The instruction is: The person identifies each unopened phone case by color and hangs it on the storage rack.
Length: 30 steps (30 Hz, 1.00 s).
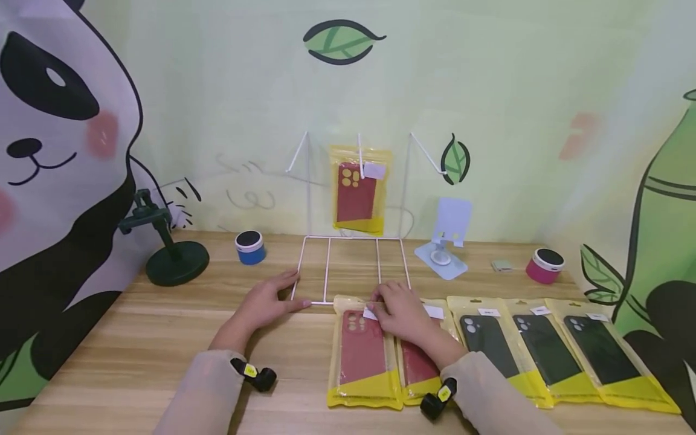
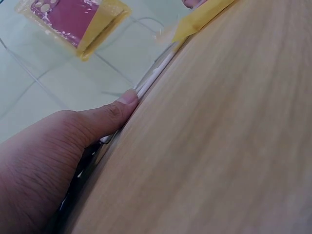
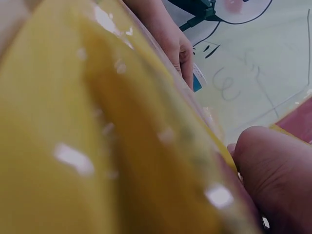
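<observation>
In the head view I see a white wire rack (image 1: pixel 353 238) on a wooden table (image 1: pixel 109 374). The left hand (image 1: pixel 264 300) touches the rack's front left corner, thumb and fingers spread wide. At the rack's front right corner, the right hand (image 1: pixel 399 311) bends its fingers over the tops of two bagged red phone cases (image 1: pixel 363 356) lying before the rack — whether it pinches either, I cannot tell. A third bagged red case (image 1: pixel 356 199) hangs from the rack's middle hook. Three bagged dark phone cases (image 1: pixel 492 344) lie to the rack's front right, and a pale phone stand (image 1: pixel 452 220) stands right of it.

In the left wrist view, the left thumb lies on the rack's front rail.

In the right wrist view, a blurred yellow bag spreads beside the right hand — its grip is hidden.
</observation>
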Motion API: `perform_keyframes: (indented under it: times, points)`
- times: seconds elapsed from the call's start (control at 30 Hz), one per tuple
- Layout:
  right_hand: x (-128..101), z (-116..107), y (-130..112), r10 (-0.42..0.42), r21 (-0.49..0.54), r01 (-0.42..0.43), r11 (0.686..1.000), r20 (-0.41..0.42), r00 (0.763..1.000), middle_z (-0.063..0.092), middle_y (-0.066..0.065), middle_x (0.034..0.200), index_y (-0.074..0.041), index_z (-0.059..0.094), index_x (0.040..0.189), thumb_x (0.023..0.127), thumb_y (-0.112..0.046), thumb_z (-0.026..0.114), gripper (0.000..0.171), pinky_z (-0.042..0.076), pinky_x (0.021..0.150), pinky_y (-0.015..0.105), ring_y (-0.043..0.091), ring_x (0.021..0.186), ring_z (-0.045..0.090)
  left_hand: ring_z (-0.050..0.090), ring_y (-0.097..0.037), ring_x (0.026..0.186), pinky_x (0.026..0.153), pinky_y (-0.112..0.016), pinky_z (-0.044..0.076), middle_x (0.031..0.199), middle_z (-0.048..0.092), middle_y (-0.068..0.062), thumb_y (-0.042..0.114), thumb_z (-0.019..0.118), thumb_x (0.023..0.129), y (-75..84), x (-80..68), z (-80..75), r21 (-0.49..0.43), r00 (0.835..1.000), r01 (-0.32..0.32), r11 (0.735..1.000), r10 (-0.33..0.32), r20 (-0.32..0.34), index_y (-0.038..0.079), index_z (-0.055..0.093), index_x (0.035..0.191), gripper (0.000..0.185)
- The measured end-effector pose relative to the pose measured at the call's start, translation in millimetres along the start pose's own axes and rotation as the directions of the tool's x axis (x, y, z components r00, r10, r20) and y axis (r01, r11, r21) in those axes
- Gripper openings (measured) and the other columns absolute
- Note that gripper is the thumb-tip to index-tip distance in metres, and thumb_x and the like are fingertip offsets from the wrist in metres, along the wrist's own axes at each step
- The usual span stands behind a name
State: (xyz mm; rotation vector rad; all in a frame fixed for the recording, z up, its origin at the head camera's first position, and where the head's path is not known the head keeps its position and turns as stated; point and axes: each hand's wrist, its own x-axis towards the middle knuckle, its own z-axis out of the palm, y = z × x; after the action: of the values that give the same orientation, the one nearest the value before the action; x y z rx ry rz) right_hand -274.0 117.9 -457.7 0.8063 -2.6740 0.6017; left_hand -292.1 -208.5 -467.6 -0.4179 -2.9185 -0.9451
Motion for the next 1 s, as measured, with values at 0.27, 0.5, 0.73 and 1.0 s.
perform_keyframes:
  times: [0.27, 0.5, 0.73, 1.0]
  points:
    - [2.6, -2.4, -0.5, -0.014, 0.014, 0.014, 1.0, -0.031, 0.999, 0.063, -0.002, 0.091, -0.017, 0.061, 0.093, 0.097, -0.018, 0.066, 0.007, 0.048, 0.082, 0.051, 0.029, 0.1, 0.058, 0.034, -0.033, 0.146, 0.117, -0.055, 0.028, 0.159, 0.04, -0.004, 0.068, 0.07, 0.083, 0.2, 2.2, 0.1, -0.005, 1.0, -0.015, 1.0, 0.016, 0.012, 0.016, 0.049, 0.15, 0.088]
    - [5.9, -2.1, 1.7, -0.055, 0.112, 0.074, 0.991, -0.162, 0.985, 0.064, -0.003, 0.083, -0.015, 0.063, 0.099, 0.097, -0.015, 0.064, 0.002, 0.052, 0.072, 0.039, 0.02, 0.083, 0.061, 0.036, -0.033, 0.145, 0.117, -0.055, 0.029, 0.158, 0.042, -0.005, 0.065, 0.072, 0.082, -1.8, 3.2, 1.7, 0.004, 1.0, -0.022, 1.0, 0.022, -0.008, 0.014, 0.051, 0.149, 0.087]
    - [3.2, -1.0, 4.5, -0.173, 0.236, 0.202, 0.95, -0.138, 0.975, 0.061, -0.009, 0.077, -0.012, 0.067, 0.099, 0.095, -0.01, 0.066, 0.004, 0.049, 0.063, 0.024, 0.005, 0.069, 0.054, 0.035, -0.033, 0.146, 0.117, -0.055, 0.028, 0.158, 0.04, -0.006, 0.07, 0.068, 0.082, -5.1, 3.3, 7.8, -0.007, 1.0, -0.025, 1.0, 0.025, 0.012, 0.016, 0.048, 0.151, 0.09]
    - [0.0, -5.9, -2.1, -0.167, -0.201, 0.18, 0.963, 0.078, 0.983, 0.058, -0.008, 0.09, -0.023, 0.064, 0.095, 0.089, -0.07, 0.056, 0.048, 0.045, 0.084, 0.041, 0.018, 0.096, 0.054, 0.035, -0.034, 0.146, 0.117, -0.058, 0.028, 0.158, 0.041, -0.006, 0.069, 0.068, 0.082, -4.2, 1.3, 1.9, 0.005, 1.0, -0.004, 1.0, 0.004, -0.001, 0.017, 0.049, 0.151, 0.088]
